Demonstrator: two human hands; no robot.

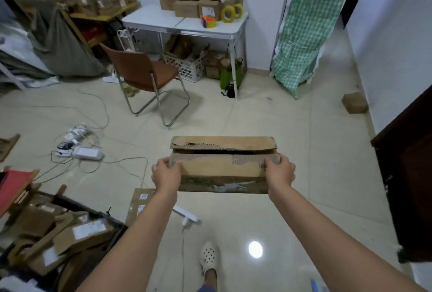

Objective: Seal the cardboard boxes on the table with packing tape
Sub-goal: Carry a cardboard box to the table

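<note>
A person carries a worn cardboard box (223,167) above the tiled floor (268,116), left hand (166,176) and right hand (279,172) gripping its ends, fingers (272,162) curled over the torn top flaps; across the room, the white worktop (154,19) holds more boxes (187,7) and yellow tape rolls (228,14); a brown chair (142,73) stands nearby.

Brown worn cardboard box (223,174), torn paler corrugated patches, greenish print low on its side. White folding desk (152,19). Two yellow packing tape rolls (228,14). Brown small cardboard boxes (187,7) on desk. Multicoloured cube-like object (208,22). Brown seat chair (142,69), chrome legs. Green-white checked fabric cover (304,25). White perforated clog (208,256). Beige glossy tiled floor (268,116).
</note>
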